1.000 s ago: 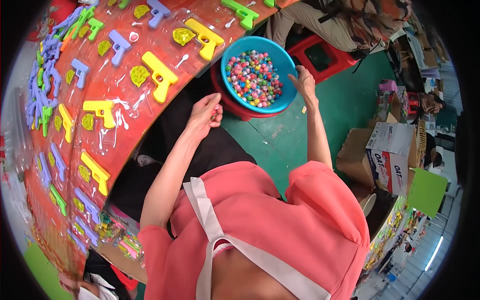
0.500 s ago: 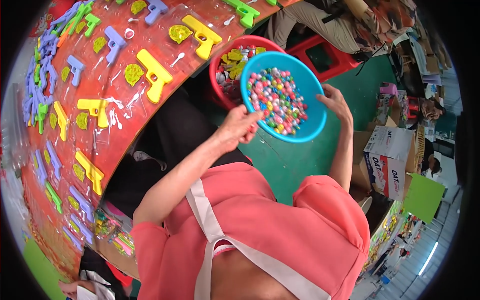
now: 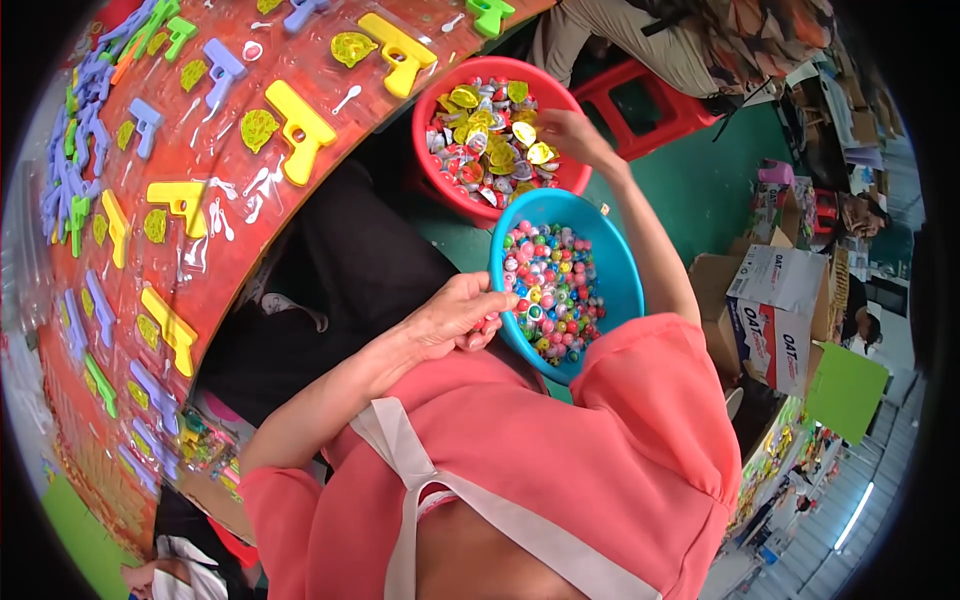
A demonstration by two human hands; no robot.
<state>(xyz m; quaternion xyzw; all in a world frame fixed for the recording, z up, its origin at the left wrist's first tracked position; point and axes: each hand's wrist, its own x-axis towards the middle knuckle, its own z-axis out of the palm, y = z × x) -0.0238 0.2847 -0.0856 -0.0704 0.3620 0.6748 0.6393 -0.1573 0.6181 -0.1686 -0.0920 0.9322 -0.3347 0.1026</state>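
Left hand (image 3: 468,315) curled, gripping blue basin (image 3: 622,285); right hand (image 3: 570,135) over red bucket (image 3: 437,190), opening and hold unclear.

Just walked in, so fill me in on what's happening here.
Someone in a coral top is handling containers beside a red table. The left hand holds a blue basin by its left rim, with small colourful balls inside. The right hand, blurred, is at the right side of a red tub with yellow pieces among its contents. Toy pistols lie spread across the table.
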